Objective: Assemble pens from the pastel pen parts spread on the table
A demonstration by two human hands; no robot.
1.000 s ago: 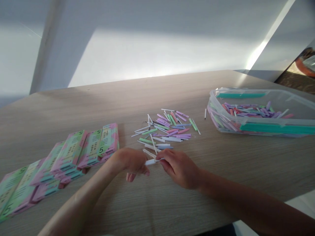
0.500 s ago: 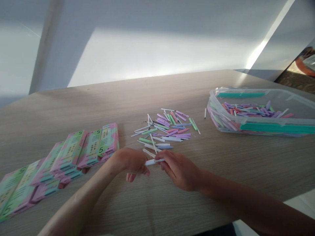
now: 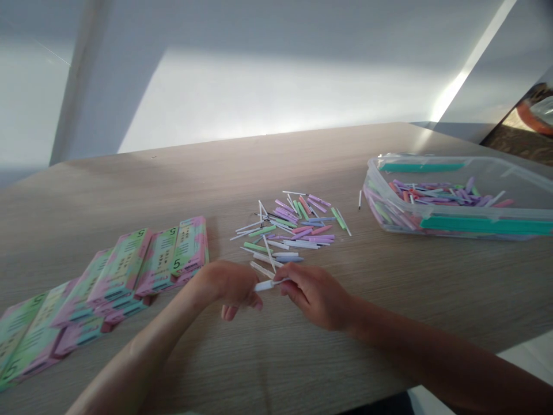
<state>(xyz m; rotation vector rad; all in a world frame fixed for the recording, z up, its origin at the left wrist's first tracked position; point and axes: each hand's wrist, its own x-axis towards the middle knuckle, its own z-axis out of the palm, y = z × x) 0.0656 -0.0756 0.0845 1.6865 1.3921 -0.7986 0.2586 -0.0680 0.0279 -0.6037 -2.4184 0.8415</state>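
Observation:
Near the front middle of the table, my left hand [image 3: 237,286] is closed around a white pen barrel [image 3: 264,285], whose end sticks out to the right. My right hand [image 3: 317,295] pinches a thin white pen refill [image 3: 280,281] right at that end. Whether the refill's tip is inside the barrel is hard to make out. Just beyond both hands lies a loose pile of pen parts [image 3: 298,222]: purple, green, pink, blue and white barrels mixed with thin white refills. A clear barrel [image 3: 261,269] lies closest to my fingers.
Several pink and green boxes [image 3: 121,262] marked 5 lie in stacked rows at the left. At the right stands a clear plastic bin [image 3: 458,214] with teal strips, holding many coloured pen parts [image 3: 453,193]. One lone refill [image 3: 360,199] lies beside it. A wall borders the table's far edge.
My right hand has shifted very slightly, and the refill in it looks a little more tilted against the barrel. My left hand stays in place.

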